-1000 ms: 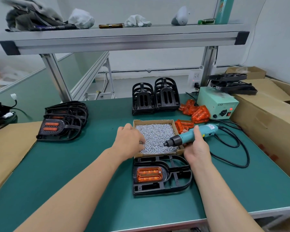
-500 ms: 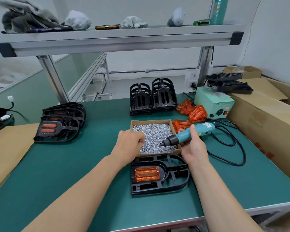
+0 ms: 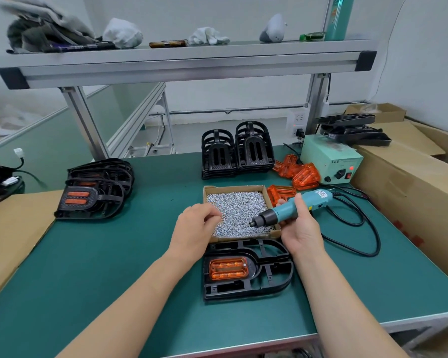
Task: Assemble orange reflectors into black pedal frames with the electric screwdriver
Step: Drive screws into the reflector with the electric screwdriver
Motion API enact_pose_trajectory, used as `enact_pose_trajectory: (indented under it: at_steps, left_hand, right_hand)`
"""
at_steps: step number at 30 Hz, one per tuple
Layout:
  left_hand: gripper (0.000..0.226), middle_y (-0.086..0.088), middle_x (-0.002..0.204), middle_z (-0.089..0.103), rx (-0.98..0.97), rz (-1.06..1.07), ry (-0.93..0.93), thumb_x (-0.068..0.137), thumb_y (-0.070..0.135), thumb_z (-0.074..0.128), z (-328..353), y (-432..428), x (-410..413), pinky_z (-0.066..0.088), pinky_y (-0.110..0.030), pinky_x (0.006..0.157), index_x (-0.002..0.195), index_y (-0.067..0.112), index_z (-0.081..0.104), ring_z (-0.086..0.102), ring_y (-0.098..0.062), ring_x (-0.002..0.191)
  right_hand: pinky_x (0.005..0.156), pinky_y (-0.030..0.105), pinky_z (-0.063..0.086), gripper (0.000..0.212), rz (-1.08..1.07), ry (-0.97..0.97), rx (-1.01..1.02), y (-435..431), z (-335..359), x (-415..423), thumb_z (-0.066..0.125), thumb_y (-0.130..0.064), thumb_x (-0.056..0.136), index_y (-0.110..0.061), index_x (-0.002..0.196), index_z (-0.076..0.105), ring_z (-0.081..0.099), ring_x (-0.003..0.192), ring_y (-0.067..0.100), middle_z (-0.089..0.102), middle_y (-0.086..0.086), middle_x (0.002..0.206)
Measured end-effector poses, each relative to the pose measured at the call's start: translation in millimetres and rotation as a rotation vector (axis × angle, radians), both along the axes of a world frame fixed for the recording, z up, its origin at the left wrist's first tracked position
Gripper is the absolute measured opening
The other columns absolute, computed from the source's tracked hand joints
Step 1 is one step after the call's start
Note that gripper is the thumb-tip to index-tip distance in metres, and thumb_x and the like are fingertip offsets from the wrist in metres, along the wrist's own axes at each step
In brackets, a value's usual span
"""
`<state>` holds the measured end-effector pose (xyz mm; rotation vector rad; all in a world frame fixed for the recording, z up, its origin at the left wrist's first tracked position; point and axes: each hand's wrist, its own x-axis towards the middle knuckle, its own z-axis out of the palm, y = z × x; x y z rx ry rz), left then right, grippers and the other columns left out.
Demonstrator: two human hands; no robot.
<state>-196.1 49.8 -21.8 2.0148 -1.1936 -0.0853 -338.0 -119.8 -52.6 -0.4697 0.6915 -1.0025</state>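
A black pedal frame (image 3: 267,273) lies flat on the green mat near me, with an orange reflector (image 3: 228,268) seated in its left end. Just behind it is a cardboard tray of small silver screws (image 3: 239,210). My left hand (image 3: 195,228) hovers at the tray's left edge with fingers curled over the screws; whether it pinches one is hidden. My right hand (image 3: 300,228) grips the teal electric screwdriver (image 3: 292,206), whose tip points left over the screws. Loose orange reflectors (image 3: 299,174) lie behind the tray.
Two stacks of black frames (image 3: 237,151) stand at the back. Finished pedals (image 3: 96,188) are piled at the left. A pale green power unit (image 3: 330,161) and the screwdriver's black cable (image 3: 357,228) sit at the right, beside cardboard boxes (image 3: 409,177). An aluminium shelf (image 3: 186,60) spans overhead.
My left hand has pulled back slightly toward the tray's left edge. The screwdriver tip has dipped lower over the screws.
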Motion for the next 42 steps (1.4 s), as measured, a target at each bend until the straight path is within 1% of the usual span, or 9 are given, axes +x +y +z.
enact_pose_trajectory:
  at_steps: [5, 9, 13, 17, 25, 28, 31, 36, 42]
  left_hand:
    - [0.016, 0.014, 0.078, 0.068, -0.153, 0.114, 0.214, 0.091, 0.012, 0.065, -10.3, 28.8, -4.1, 0.040, -0.008, 0.068, 0.081, 0.024, 0.068, 0.059, 0.001, 0.077]
    - [0.019, 0.018, 0.083, 0.070, -0.213, 0.172, 0.349, 0.090, 0.010, 0.067, -25.2, 48.6, -4.8, 0.043, -0.006, 0.071, 0.084, 0.028, 0.069, 0.062, 0.000, 0.080]
    - [0.022, 0.011, 0.084, 0.074, -0.255, 0.186, 0.456, 0.090, 0.006, 0.068, -39.6, 59.3, -8.6, 0.045, -0.011, 0.074, 0.084, 0.027, 0.071, 0.066, -0.002, 0.082]
    - [0.019, 0.008, 0.084, 0.073, -0.267, 0.178, 0.476, 0.091, 0.011, 0.068, -46.5, 60.9, -9.6, 0.045, -0.009, 0.073, 0.082, 0.028, 0.070, 0.065, -0.006, 0.081]
    - [0.019, 0.010, 0.073, 0.060, -0.256, 0.120, 0.411, 0.097, 0.016, 0.059, -49.2, 59.7, -9.9, 0.042, -0.015, 0.068, 0.079, 0.024, 0.060, 0.051, -0.007, 0.071]
    - [0.021, 0.005, 0.071, 0.056, -0.246, 0.091, 0.384, 0.097, 0.017, 0.058, -50.1, 59.7, -10.7, 0.040, -0.017, 0.065, 0.077, 0.022, 0.057, 0.046, -0.008, 0.069]
    - [0.019, 0.002, 0.077, 0.062, -0.243, 0.063, 0.416, 0.096, 0.012, 0.059, -50.0, 58.9, -11.6, 0.044, -0.022, 0.071, 0.080, 0.020, 0.061, 0.053, -0.017, 0.075]
    - [0.015, -0.003, 0.082, 0.068, -0.269, 0.038, 0.479, 0.092, 0.003, 0.064, -48.5, 62.3, -8.9, 0.050, -0.029, 0.078, 0.085, 0.016, 0.067, 0.061, -0.023, 0.081]
    - [0.017, -0.005, 0.078, 0.068, -0.308, 0.015, 0.543, 0.091, 0.006, 0.067, -45.0, 62.8, -9.1, 0.047, -0.024, 0.073, 0.079, 0.018, 0.069, 0.057, -0.011, 0.074]
  right_hand:
    - [0.071, 0.034, 0.059, 0.034, 0.011, -0.011, -0.001, 1.0, 0.0, -1.3, 0.062, -0.027, 0.100, -0.007, 0.126, 0.051, 0.068, 0.071, 0.016, 0.068, 0.010, 0.085]
    - [0.070, 0.033, 0.058, 0.030, 0.010, 0.006, -0.024, 0.4, -0.1, -2.0, 0.063, -0.029, 0.100, -0.009, 0.120, 0.053, 0.067, 0.075, 0.016, 0.067, 0.010, 0.087]
    - [0.082, 0.036, 0.058, 0.036, 0.008, -0.003, -0.035, 1.7, 0.4, -3.7, 0.065, -0.031, 0.098, -0.009, 0.125, 0.053, 0.065, 0.080, 0.016, 0.066, 0.008, 0.089]
    - [0.068, 0.027, 0.060, 0.027, 0.006, -0.038, -0.059, 4.4, 2.8, -4.7, 0.066, -0.025, 0.097, -0.011, 0.117, 0.055, 0.068, 0.073, 0.012, 0.069, 0.006, 0.085]
    - [0.067, 0.023, 0.058, 0.030, -0.047, -0.046, -0.153, 16.4, 22.9, -7.5, 0.073, -0.022, 0.092, -0.011, 0.115, 0.057, 0.066, 0.069, 0.010, 0.068, 0.000, 0.076]
    - [0.063, 0.020, 0.056, 0.023, -0.094, -0.046, -0.135, 26.2, 37.1, -4.9, 0.076, -0.030, 0.090, -0.014, 0.099, 0.063, 0.063, 0.062, 0.006, 0.065, -0.002, 0.073]
    - [0.066, 0.020, 0.053, 0.020, -0.118, -0.075, -0.107, 39.3, 49.8, 2.1, 0.077, -0.031, 0.088, -0.017, 0.088, 0.063, 0.058, 0.060, 0.006, 0.062, -0.003, 0.070]
    - [0.055, 0.018, 0.051, 0.028, -0.108, -0.097, -0.047, 59.9, 61.6, 24.0, 0.078, -0.023, 0.086, -0.011, 0.103, 0.059, 0.057, 0.056, 0.006, 0.059, -0.002, 0.073]
    - [0.049, 0.016, 0.049, 0.027, -0.080, -0.040, -0.006, 73.0, 59.6, 43.1, 0.078, -0.023, 0.086, -0.013, 0.105, 0.061, 0.058, 0.050, 0.005, 0.062, -0.005, 0.060]
